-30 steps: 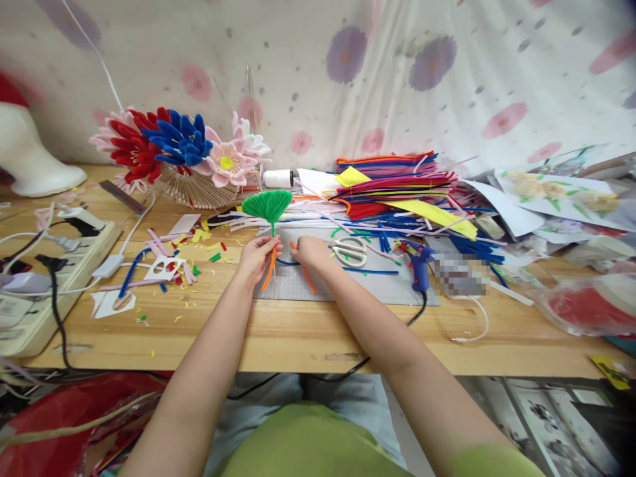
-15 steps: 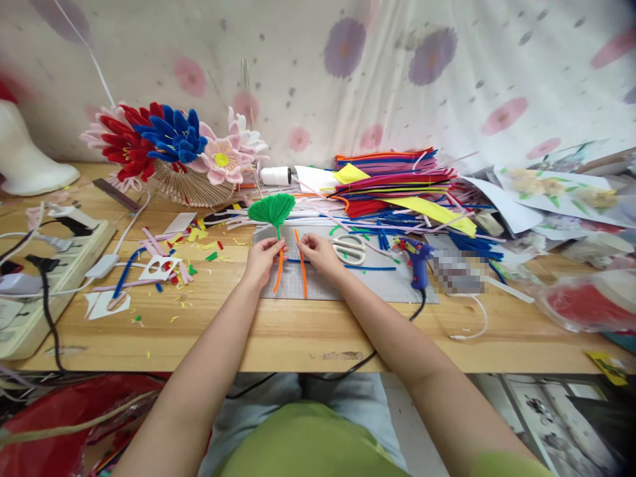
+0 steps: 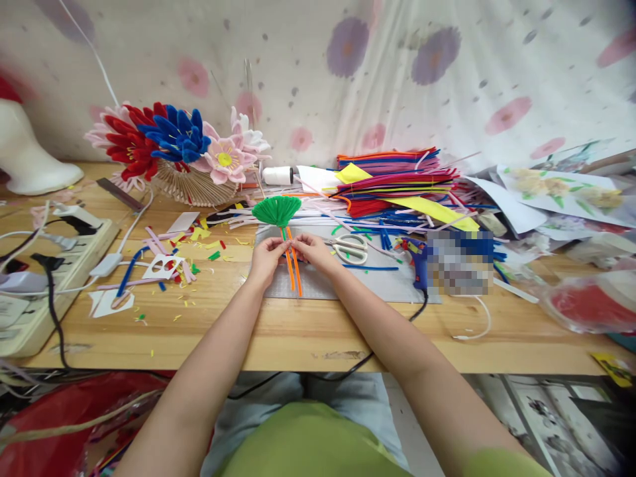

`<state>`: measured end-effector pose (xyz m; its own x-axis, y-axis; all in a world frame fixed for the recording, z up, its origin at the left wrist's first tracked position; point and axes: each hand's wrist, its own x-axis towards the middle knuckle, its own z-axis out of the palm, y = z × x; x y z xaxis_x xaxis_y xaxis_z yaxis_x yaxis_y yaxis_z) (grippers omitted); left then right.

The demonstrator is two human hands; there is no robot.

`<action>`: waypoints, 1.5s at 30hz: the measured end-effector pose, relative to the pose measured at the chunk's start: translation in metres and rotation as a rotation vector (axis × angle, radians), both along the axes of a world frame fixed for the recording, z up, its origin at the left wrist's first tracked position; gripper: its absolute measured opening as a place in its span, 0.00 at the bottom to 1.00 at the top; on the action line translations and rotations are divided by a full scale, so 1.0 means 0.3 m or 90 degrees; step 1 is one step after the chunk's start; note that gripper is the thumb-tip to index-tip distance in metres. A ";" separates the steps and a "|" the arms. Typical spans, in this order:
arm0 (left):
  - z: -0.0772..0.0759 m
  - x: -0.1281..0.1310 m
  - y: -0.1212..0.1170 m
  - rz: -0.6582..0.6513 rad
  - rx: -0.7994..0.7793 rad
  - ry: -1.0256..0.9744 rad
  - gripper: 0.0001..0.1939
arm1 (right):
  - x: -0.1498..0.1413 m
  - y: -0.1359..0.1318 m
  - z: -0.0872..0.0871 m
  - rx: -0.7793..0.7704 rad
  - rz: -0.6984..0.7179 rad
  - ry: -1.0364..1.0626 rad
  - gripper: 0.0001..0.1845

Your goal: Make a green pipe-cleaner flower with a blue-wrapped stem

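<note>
Midway between the near and far edges of the table [image 3: 124,344], the left hand [image 3: 268,260] pinches a green fan-shaped piece [image 3: 277,212], which stands nearly upright above the grip; an orange strip [image 3: 291,275] hangs below. Just beside it, the right hand [image 3: 314,253] has its grip closed on a second orange strip [image 3: 298,273], alongside the first. White-handled scissors [image 3: 352,249] lie near that hand, a blue glue gun [image 3: 419,262] farther toward the right edge

One head-worn camera looks forward and down across the wooden table [image 3: 318,331].
</note>
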<state>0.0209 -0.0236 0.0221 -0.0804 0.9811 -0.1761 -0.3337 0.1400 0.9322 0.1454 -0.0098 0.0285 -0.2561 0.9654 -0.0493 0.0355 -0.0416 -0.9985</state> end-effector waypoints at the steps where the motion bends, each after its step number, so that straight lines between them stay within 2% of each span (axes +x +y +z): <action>1: -0.001 -0.001 0.001 -0.001 0.005 0.001 0.16 | 0.001 0.002 0.003 -0.024 0.009 0.022 0.14; 6: -0.012 -0.004 0.010 -0.009 0.035 -0.009 0.19 | -0.002 0.017 0.008 -0.120 0.052 0.111 0.14; 10: -0.018 -0.005 0.013 -0.004 0.037 -0.007 0.20 | -0.013 0.029 0.006 -0.135 0.066 0.138 0.13; 13: -0.016 -0.005 0.013 -0.003 0.037 0.008 0.19 | -0.011 0.033 0.007 -0.138 0.062 0.101 0.11; 16: -0.012 -0.005 0.013 0.024 0.038 0.046 0.18 | 0.009 0.030 0.006 -0.079 0.006 -0.058 0.10; 20: -0.013 -0.005 0.012 0.022 0.047 0.098 0.17 | 0.048 0.018 -0.008 0.082 -0.087 -0.422 0.10; 23: -0.017 -0.002 0.011 0.007 0.057 0.108 0.17 | 0.066 0.011 -0.016 0.140 -0.090 -0.505 0.08; 27: -0.021 0.006 0.010 0.005 0.046 0.097 0.17 | 0.060 0.020 -0.002 0.137 -0.107 -0.396 0.08; 31: -0.016 0.012 0.005 -0.022 0.032 0.072 0.18 | 0.019 0.035 0.027 -0.012 -0.072 -0.153 0.13; 35: -0.008 0.008 0.000 -0.046 0.067 0.089 0.18 | -0.024 0.043 0.044 -0.140 -0.055 0.045 0.12; 38: -0.008 0.004 0.003 -0.035 0.081 0.101 0.17 | -0.036 0.046 0.050 -0.163 -0.057 0.097 0.10; 42: -0.020 -0.004 0.011 -0.023 0.086 0.138 0.16 | -0.033 0.050 0.054 -0.160 -0.052 0.104 0.08; 45: -0.027 -0.014 0.011 -0.020 0.139 0.277 0.14 | -0.035 0.049 0.054 -0.151 -0.052 0.098 0.10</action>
